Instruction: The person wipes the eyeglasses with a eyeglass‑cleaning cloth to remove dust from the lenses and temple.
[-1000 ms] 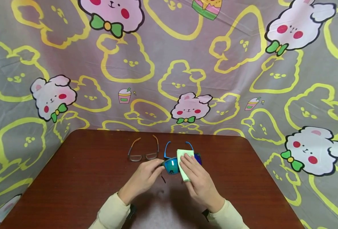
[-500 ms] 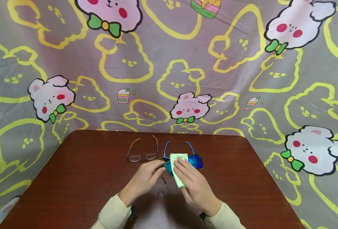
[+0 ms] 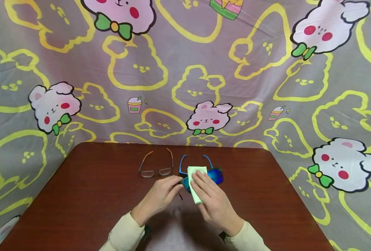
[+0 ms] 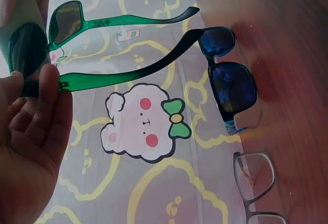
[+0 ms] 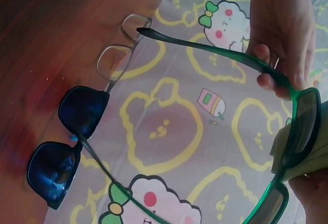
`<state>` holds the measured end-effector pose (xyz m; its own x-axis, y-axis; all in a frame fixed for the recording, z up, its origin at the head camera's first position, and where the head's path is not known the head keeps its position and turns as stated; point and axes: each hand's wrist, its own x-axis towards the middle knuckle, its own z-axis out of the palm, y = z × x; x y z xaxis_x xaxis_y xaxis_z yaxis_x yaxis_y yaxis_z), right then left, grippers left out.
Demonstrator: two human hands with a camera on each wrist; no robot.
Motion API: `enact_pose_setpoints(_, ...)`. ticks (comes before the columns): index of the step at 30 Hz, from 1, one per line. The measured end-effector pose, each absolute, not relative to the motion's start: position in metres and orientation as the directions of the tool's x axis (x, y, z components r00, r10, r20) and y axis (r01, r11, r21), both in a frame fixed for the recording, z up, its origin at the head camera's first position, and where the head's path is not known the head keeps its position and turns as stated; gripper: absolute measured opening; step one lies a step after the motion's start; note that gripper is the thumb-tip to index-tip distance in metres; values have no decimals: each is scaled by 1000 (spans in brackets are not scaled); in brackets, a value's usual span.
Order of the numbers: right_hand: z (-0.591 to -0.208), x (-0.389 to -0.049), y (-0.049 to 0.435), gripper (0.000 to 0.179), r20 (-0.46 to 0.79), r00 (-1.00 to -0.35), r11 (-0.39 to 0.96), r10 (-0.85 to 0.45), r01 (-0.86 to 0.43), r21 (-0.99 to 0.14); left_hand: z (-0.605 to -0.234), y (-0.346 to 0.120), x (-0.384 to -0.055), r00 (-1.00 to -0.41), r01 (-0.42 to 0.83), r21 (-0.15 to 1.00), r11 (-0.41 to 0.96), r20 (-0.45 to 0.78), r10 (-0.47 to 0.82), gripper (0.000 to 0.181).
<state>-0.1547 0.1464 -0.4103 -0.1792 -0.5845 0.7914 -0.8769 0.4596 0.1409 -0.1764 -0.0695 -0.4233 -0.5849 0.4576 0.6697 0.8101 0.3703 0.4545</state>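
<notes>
My left hand (image 3: 160, 193) pinches a pair of green-framed sunglasses (image 4: 97, 82) near one hinge. Their mirrored blue-green lenses face up toward the head camera, and both arms are unfolded. A folded pale green cloth (image 3: 196, 177) lies over the lens nearer my left hand, covering most of it. The fingers of my right hand (image 3: 215, 198) lie along the cloth and press it to the lens. From the left wrist, parts of that hand show on both sides of the cloth. The sunglasses are held up above the table.
On the brown table (image 3: 94, 188), blue-armed sunglasses (image 4: 233, 85) stand just behind the held pair, which partly hides them from the head camera. Clear-lensed glasses (image 3: 156, 172) with orange-tipped arms stand to their left. A cartoon-print curtain (image 3: 160, 80) closes off the back and sides.
My right hand has slid the cloth left from the middle of the sunglasses onto the lens by my left hand, then slightly back up. The left hand keeps its grip.
</notes>
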Motion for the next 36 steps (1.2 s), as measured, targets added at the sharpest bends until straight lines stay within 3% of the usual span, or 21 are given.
enact_pose_setpoints(11, -414, -153, 140, 40, 769, -150, 440, -622, -879, 185, -428, -66, -180, -551, 823, 398, 405, 734, 397, 9)
enact_pose_setpoints(24, -416, -150, 145, 40, 783, -65, 390, -619, -890, 234, -430, -68, -178, -594, 793, 432, 430, 705, 388, 11)
enact_pose_setpoints(29, -414, -152, 154, 41, 794, -73, 404, -604, -887, 225, -429, -71, -178, -588, 801, 431, 416, 699, 408, 11)
enact_pose_setpoints(36, -410, -155, 166, 41, 810, -145, 458, -568, -874, 164, -427, -73, -177, -589, 802, 439, 405, 690, 420, 10)
